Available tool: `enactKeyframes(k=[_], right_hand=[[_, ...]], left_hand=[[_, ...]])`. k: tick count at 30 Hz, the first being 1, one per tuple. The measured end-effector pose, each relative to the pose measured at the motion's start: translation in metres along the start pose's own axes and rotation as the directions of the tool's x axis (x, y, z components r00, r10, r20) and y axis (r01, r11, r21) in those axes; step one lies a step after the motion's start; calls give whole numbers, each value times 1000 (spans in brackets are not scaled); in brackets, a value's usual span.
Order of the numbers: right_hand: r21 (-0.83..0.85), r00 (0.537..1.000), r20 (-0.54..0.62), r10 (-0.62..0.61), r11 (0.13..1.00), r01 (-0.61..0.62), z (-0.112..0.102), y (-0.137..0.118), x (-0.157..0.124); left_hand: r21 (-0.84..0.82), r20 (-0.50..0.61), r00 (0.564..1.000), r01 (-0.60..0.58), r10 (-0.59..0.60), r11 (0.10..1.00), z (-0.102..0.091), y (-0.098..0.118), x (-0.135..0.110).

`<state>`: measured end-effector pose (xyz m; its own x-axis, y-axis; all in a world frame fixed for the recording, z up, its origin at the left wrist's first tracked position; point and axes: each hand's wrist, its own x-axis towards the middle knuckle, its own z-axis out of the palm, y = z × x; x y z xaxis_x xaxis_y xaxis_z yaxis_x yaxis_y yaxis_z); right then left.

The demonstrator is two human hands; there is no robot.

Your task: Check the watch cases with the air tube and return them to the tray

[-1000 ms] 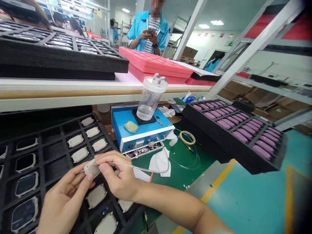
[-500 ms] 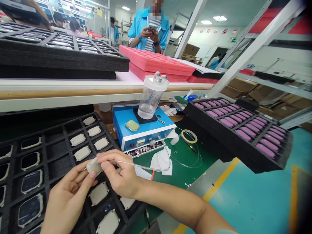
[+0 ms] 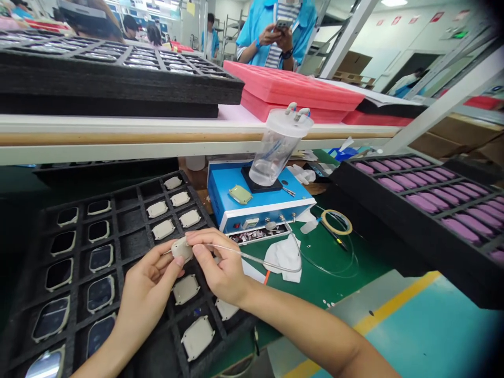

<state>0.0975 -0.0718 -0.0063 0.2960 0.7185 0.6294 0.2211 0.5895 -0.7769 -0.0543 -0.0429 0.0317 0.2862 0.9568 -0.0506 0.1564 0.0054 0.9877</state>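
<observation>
A beige watch case (image 3: 181, 251) is pinched between the thumb and fingers of my left hand (image 3: 147, 286), above a black foam tray (image 3: 128, 218). My right hand (image 3: 222, 268) is closed around the end of a thin clear tube (image 3: 254, 258), its fingertips against the case's right side. The tube's tip is hidden by my fingers. From there the tube loops back to the front of a blue box-shaped machine (image 3: 232, 212). More beige cases (image 3: 186, 290) lie in the tray's right-hand compartments, and dark-screened cases (image 3: 101, 258) fill compartments on its left.
A clear lidded jar (image 3: 271, 152) and a greenish case (image 3: 240, 195) stand on the machine. White cloth (image 3: 282, 257) and a tape roll (image 3: 336, 222) lie on the green mat. Purple pieces fill a black tray (image 3: 370, 231) at right. A shelf (image 3: 157, 123) crosses above; a person stands behind it.
The camera view has turned left, so the scene sits further right in the picture. Both hands keep the same grip on the case and the tube.
</observation>
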Motion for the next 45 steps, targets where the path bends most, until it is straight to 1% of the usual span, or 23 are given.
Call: enactKeyframes(k=[14, 18, 21, 23, 25, 26, 27, 28, 29, 30, 31, 32, 34, 36, 37, 38, 39, 40, 41, 43, 45], right_hand=[[0, 999, 3, 39, 999, -39, 0, 2, -3], [5, 1000, 9, 22, 1000, -22, 0, 3, -3], [26, 1000, 9, 12, 1000, -12, -1, 2, -5], [31, 1000, -7, 25, 999, -25, -2, 0, -8], [34, 999, -23, 49, 998, -48, -2, 0, -11], [39, 998, -25, 62, 997, -61, -3, 0, -12], [48, 997, -22, 75, 996, -74, -4, 0, -14], [56, 996, -18, 86, 995, -84, -4, 1, -15], [64, 995, -15, 96, 993, -95, -5, 2, -16], [68, 994, -15, 107, 992, -105, -5, 2, -17], [68, 993, -16, 118, 991, -116, -6, 3, -17], [63, 991, -18, 129, 990, -128, -6, 3, -18], [47, 988, -26, 154, 987, -152, -6, 4, -17], [40, 984, -35, 177, 984, -176, -6, 5, -16], [39, 982, -38, 186, 982, -185, -6, 6, -16], [38, 980, -40, 193, 981, -191, -7, 6, -16], [37, 979, -39, 198, 980, -196, -7, 5, -17], [36, 979, -37, 201, 979, -200, -8, 5, -17], [37, 978, -36, 205, 978, -204, -9, 4, -18], [40, 975, -36, 221, 975, -220, -10, 2, -20], [25, 966, -36, 258, 966, -257, -10, 0, -23]], left_hand=[[-8, 26, 1000, -11, 11, 1000, -2, -3, -1], [-22, 25, 1000, -7, 8, 1000, -1, -3, 0], [-42, 6, 1000, -4, 4, 999, 3, -1, -6], [-51, 28, 1000, -4, 6, 999, 3, 1, -11], [-5, 67, 997, -29, 29, 1000, -1, 6, -8], [63, 76, 995, -61, 56, 996, -6, 10, -2], [165, 68, 992, -112, 102, 980, -11, 15, 8], [309, 63, 986, -169, 157, 936, -18, 21, 22], [473, 38, 972, -220, 230, 853, -25, 27, 39], [632, 23, 959, -234, 283, 739, -31, 33, 58], [759, 22, 957, -205, 290, 619, -36, 39, 78], [790, 39, 963, -193, 266, 583, -38, 44, 98], [820, 67, 975, -176, 214, 545, -38, 52, 133], [845, 92, 982, -164, 163, 509, -33, 55, 153], [859, 97, 985, -157, 146, 488, -31, 55, 156], [873, 95, 986, -149, 137, 464, -30, 53, 153], [888, 85, 987, -137, 136, 439, -32, 51, 144], [903, 67, 988, -120, 140, 412, -35, 49, 129], [919, 45, 988, -98, 146, 382, -41, 48, 108], [949, -4, 989, -44, 149, 313, -53, 48, 48], [970, -39, 994, 13, 104, 242, -60, 47, -24]])
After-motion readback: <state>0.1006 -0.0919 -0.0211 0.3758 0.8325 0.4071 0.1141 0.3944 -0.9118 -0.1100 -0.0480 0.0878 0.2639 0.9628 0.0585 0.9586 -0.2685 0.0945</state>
